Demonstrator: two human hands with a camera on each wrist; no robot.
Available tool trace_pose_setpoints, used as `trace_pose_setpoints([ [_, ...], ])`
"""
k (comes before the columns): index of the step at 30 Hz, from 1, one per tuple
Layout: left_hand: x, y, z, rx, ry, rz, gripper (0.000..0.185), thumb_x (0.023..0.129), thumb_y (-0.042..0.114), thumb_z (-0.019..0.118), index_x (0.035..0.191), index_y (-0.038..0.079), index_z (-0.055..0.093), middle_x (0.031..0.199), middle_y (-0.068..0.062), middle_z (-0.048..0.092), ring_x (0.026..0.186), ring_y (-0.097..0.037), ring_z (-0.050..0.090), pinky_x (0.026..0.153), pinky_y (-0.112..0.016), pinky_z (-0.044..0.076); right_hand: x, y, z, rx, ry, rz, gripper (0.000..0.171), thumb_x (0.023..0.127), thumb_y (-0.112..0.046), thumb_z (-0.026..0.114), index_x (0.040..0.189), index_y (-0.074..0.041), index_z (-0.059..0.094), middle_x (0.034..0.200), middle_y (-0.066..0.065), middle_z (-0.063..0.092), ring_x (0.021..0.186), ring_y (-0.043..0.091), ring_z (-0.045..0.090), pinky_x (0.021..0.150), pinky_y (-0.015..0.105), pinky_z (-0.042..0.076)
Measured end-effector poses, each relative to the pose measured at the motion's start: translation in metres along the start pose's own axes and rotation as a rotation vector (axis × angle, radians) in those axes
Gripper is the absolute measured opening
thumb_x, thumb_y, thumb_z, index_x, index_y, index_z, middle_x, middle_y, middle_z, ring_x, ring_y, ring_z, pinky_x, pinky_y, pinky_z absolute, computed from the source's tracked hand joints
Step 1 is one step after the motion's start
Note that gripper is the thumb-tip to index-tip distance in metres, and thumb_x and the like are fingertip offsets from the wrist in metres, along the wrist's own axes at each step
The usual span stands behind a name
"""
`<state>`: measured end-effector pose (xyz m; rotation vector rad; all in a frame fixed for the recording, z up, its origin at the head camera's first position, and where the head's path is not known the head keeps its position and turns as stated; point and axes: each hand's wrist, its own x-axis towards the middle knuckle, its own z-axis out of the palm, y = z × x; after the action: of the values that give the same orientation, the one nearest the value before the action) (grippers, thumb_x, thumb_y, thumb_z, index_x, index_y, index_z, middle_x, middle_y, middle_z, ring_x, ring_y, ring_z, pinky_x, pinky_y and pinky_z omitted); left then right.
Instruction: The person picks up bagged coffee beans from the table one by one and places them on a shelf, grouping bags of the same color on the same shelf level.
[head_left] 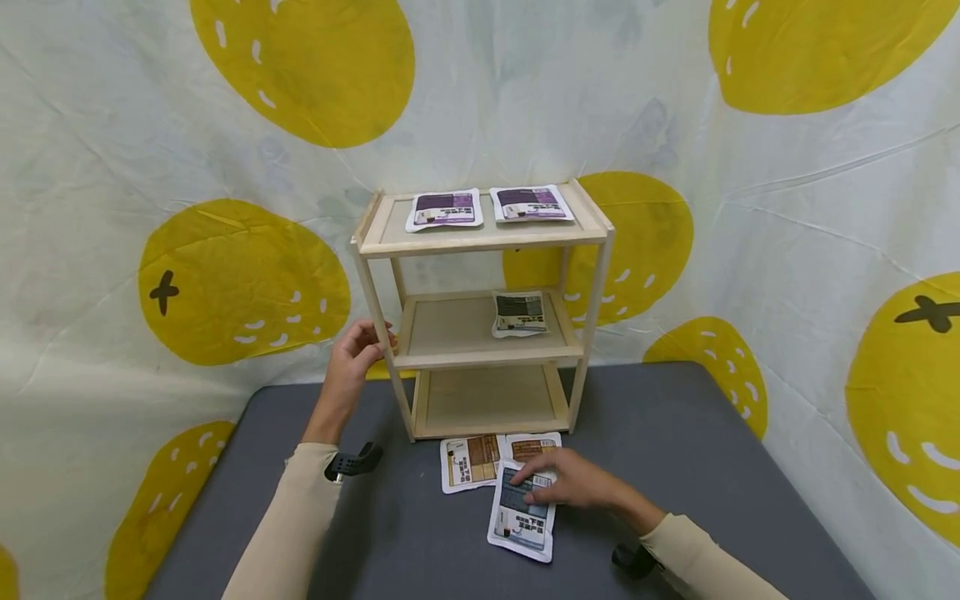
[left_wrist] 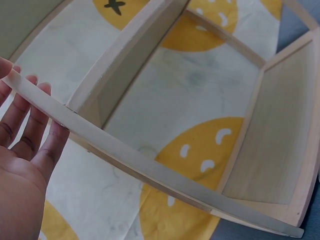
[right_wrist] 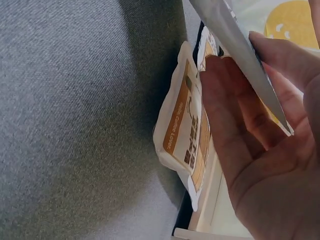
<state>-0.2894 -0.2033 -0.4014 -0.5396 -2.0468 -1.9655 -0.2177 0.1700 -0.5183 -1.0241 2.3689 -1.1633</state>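
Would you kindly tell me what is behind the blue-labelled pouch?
Part of a brown-labelled pouch shows; its remainder is hidden by the blue-labelled pouch and right hand.

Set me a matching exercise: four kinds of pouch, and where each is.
1. two white pouches with purple labels
2. white pouch with dark olive label
3. white pouch with slate-blue label
4. two white pouches with orange-brown labels

A. held in the right hand
B. pale wooden rack, top shelf
C. grey table
D. rack, middle shelf

Pairs: 1-B, 2-D, 3-A, 4-C
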Motion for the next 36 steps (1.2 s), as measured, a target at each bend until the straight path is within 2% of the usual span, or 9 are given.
trace_pose_setpoints([
  [3,0.000,0.000,0.000,0.007,0.003,0.001,0.018,0.102,0.007,0.055,0.119,0.005,0.061,0.113,-0.029,0.058,0.103,-0.034,0.061,0.087,-0.029,0.054,0.001,-0.002,0.000,0.002,0.020,0.011,0.023,0.090,-0.022,0.077,0.113,-0.022,0.077,0.123,-0.005,0.072,0.125,0.024,0.061,0.106,0.041,0.046],
  [8,0.000,-0.001,-0.001,-0.002,0.003,0.000,0.018,0.101,0.008,0.056,0.118,0.006,0.061,0.111,-0.025,0.060,0.103,-0.032,0.061,0.087,-0.029,0.055,0.004,-0.004,0.000,0.033,0.038,0.018,0.022,0.091,-0.018,0.076,0.112,-0.024,0.077,0.118,-0.008,0.073,0.117,0.014,0.064,0.100,0.032,0.049],
  [16,-0.001,-0.004,-0.002,-0.002,-0.008,-0.002,0.017,0.102,0.008,0.056,0.118,0.006,0.061,0.111,-0.023,0.061,0.103,-0.030,0.060,0.089,-0.029,0.054,0.007,-0.004,0.000,0.178,0.088,-0.011,0.019,0.094,-0.020,0.072,0.112,-0.018,0.079,0.115,0.000,0.075,0.109,0.015,0.067,0.089,0.027,0.053],
  [21,0.000,-0.002,-0.001,-0.012,-0.005,0.003,0.017,0.102,0.007,0.056,0.118,0.006,0.061,0.111,-0.024,0.060,0.103,-0.032,0.060,0.089,-0.029,0.054,0.010,-0.005,-0.001,0.180,0.108,-0.033,0.018,0.096,-0.019,0.069,0.111,-0.016,0.079,0.113,-0.001,0.076,0.111,0.015,0.068,0.092,0.027,0.053],
  [28,-0.003,-0.003,-0.003,-0.001,-0.005,0.003,0.018,0.103,0.006,0.054,0.120,0.007,0.060,0.115,-0.030,0.057,0.105,-0.033,0.059,0.089,-0.029,0.053,0.011,-0.004,-0.003,0.206,0.100,-0.037,0.021,0.096,-0.022,0.070,0.115,-0.017,0.078,0.119,0.000,0.074,0.118,0.013,0.064,0.097,0.027,0.050],
  [34,-0.002,-0.003,-0.003,0.003,-0.005,0.009,0.020,0.103,0.010,0.056,0.122,0.006,0.061,0.113,-0.024,0.060,0.105,-0.032,0.061,0.089,-0.031,0.053,0.012,-0.006,-0.006,0.203,0.101,-0.066,0.028,0.093,-0.020,0.075,0.120,-0.015,0.075,0.123,0.006,0.071,0.104,0.010,0.062,0.080,0.025,0.051],
  [36,-0.002,-0.003,-0.003,-0.001,-0.008,0.014,0.020,0.103,0.010,0.057,0.122,0.006,0.061,0.112,-0.023,0.060,0.104,-0.033,0.061,0.089,-0.031,0.054,0.012,-0.008,-0.007,0.199,0.105,-0.066,0.027,0.093,-0.020,0.074,0.120,-0.015,0.075,0.123,0.006,0.071,0.093,0.007,0.060,0.071,0.022,0.048],
])
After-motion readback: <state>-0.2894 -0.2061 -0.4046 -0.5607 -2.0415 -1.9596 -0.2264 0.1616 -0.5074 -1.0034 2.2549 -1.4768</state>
